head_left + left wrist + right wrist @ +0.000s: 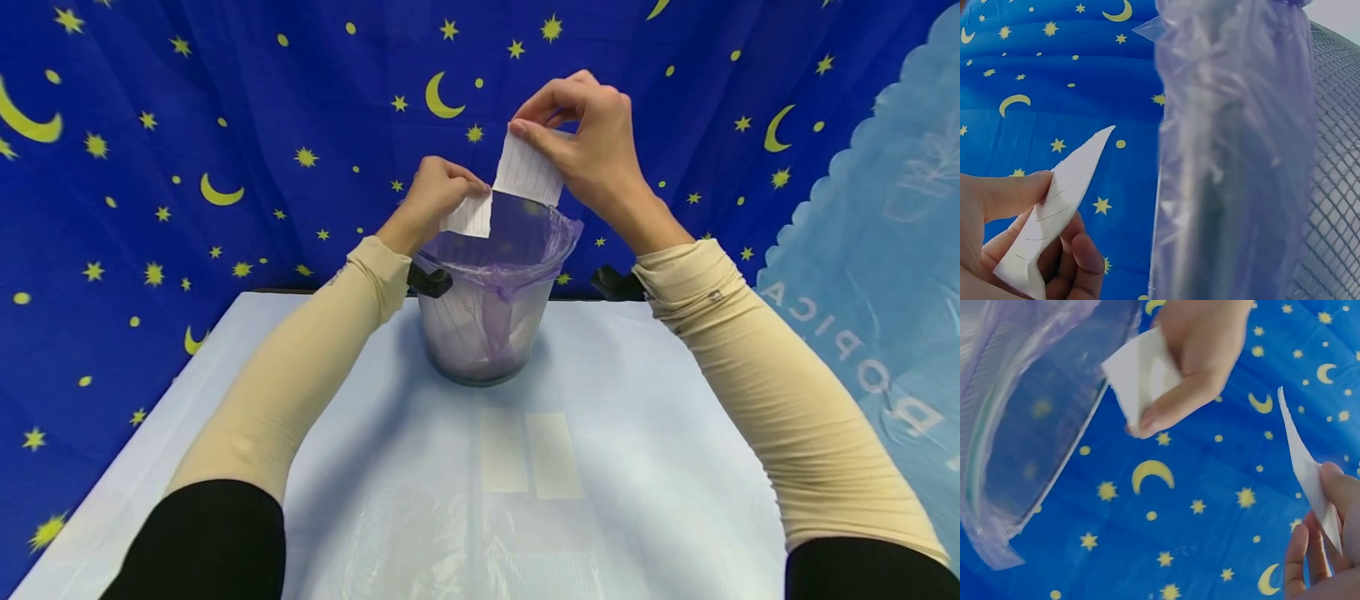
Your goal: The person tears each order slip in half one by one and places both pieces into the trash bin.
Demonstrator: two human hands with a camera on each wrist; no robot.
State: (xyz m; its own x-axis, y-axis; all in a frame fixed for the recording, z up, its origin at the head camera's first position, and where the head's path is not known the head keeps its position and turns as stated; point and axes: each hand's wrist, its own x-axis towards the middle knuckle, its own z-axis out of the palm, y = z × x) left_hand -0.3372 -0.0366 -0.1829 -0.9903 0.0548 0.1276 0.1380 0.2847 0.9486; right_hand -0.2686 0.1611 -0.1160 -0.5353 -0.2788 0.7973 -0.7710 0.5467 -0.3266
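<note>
Between thumb and fingers, my left hand (pixel 435 196) pinches a small lined white paper piece (pixel 471 218). My right hand (pixel 588 137) is higher and to the right, pinching a larger lined paper piece (pixel 528 169). The right wrist view shows a gap between the left paper (pixel 1141 375) and the right paper (pixel 1310 472), whose edge looks torn. Both hands are above a mesh wastebasket (pixel 450 329), lined with a thin purple plastic bag (pixel 510 279) folded over its rim. The bag (pixel 1229 125) fills much of the left wrist view. Whatever lies at the basket's bottom cannot be made out.
The wastebasket stands upright toward the back of a white-covered table (pixel 660 400). Two pale flat rectangles (pixel 555 454) show on the table in front of it. A blue star-and-moon cloth (pixel 262 150) hangs behind, with a light blue lettered cloth (pixel 885 250) at right.
</note>
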